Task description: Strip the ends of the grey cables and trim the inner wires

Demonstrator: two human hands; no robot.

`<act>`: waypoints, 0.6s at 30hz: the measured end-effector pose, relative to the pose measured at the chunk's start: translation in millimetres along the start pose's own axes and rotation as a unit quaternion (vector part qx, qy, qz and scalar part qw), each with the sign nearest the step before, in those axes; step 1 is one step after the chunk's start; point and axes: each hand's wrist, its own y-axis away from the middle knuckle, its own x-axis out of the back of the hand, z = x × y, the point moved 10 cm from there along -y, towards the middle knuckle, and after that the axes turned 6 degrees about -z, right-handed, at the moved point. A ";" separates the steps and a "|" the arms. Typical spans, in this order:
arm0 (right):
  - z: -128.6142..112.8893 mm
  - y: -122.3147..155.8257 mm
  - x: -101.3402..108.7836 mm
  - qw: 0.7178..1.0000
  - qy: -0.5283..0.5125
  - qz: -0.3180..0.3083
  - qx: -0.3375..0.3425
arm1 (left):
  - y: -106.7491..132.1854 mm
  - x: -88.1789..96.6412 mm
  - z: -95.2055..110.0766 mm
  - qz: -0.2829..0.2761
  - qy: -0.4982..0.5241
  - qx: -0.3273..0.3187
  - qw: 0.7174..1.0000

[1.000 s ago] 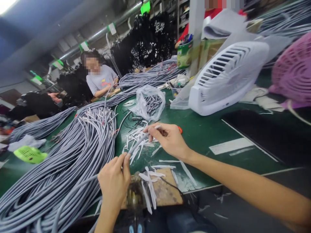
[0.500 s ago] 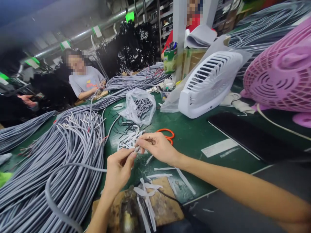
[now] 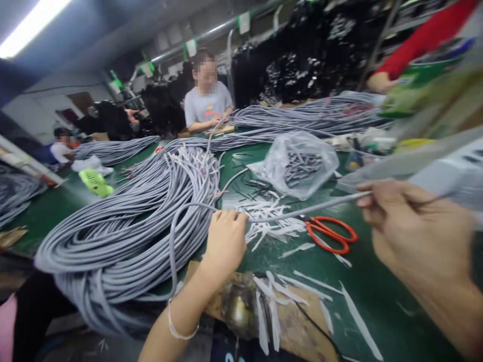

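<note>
A grey cable (image 3: 302,213) stretches between my two hands above the green table. My left hand (image 3: 227,234) is closed around it near the middle of the view. At the right, my right hand (image 3: 411,221) pinches the cable near its end; the tip itself is hidden by my fingers. Left of my left hand the cable loops down beside a large bundle of grey cables (image 3: 124,241). Orange-handled scissors (image 3: 332,235) lie below the stretched cable, beside a pile of white strips (image 3: 269,216).
A clear plastic bag (image 3: 302,161) of short grey pieces stands behind the cable. A stained board (image 3: 302,322) with a metal tool (image 3: 238,307) is at the front edge. A co-worker (image 3: 207,100) in a grey shirt sits across the table. A green fan-like object (image 3: 95,182) lies left.
My hands were together at the cable's end; now they are wide apart, my right hand having drawn the cable rightward. The view has swung to the left.
</note>
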 end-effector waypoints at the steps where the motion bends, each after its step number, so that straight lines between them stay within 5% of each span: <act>1: -0.7 0.4 2.7 1.000 -0.014 0.021 -0.008 | 3.9 8.9 0.6 0.012 -0.014 0.003 1.000; 5: -3.8 4.6 5.9 0.997 -0.045 0.056 -0.028 | -4.6 67.9 -10.9 0.114 0.006 0.034 0.993; 9: -2.7 7.5 -14.9 0.998 0.006 -0.054 -0.027 | -43.9 124.3 -59.5 0.276 0.096 0.175 0.940; 14: 6.2 9.1 -34.9 0.984 0.088 -0.156 0.001 | -114.3 77.3 -76.9 0.126 0.155 0.232 0.952; 18: 13.6 8.4 -46.7 0.966 0.144 -0.216 0.008 | -107.5 39.6 -77.5 0.064 0.128 0.228 0.963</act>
